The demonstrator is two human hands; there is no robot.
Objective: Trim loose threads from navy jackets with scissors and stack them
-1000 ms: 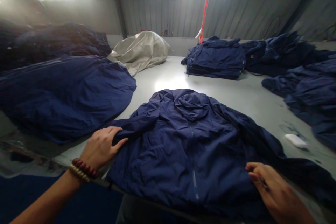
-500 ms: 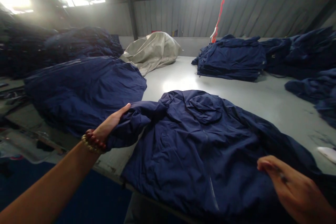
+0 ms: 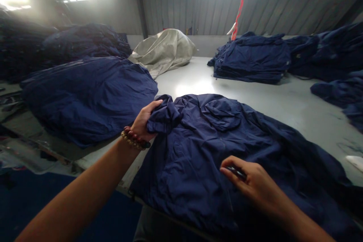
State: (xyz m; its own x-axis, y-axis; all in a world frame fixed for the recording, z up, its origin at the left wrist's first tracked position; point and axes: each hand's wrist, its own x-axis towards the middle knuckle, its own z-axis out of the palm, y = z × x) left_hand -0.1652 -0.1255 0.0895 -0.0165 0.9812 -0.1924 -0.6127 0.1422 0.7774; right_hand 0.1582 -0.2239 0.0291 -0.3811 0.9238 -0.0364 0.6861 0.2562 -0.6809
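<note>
A navy hooded jacket point(image 3: 195, 162) lies spread on the table in front of me, its hood point(image 3: 222, 113) toward the far side. Its left-hand sleeve point(image 3: 166, 115) is bunched up in my left hand point(image 3: 144, 121), whose fingers are closed around the cloth. My right hand point(image 3: 255, 181) hovers over the middle of the jacket near the front zip. Its fingers are curled round a small dark metallic tool point(image 3: 238, 172), mostly hidden in the palm, so its kind does not show. The other sleeve point(image 3: 306, 151) stretches out to the right.
Left of the jacket lies a stack of navy garments point(image 3: 90, 98), with a darker heap point(image 3: 85, 43) behind. A beige cloth bundle point(image 3: 167, 51) and a folded navy pile point(image 3: 252, 58) sit farther back on the pale table point(image 3: 187, 73). A white object point(image 3: 355, 162) is at right.
My left hand has moved right and slightly up, gathering the sleeve toward the jacket's shoulder. My right hand has swung left from the right side to over the middle of the jacket.
</note>
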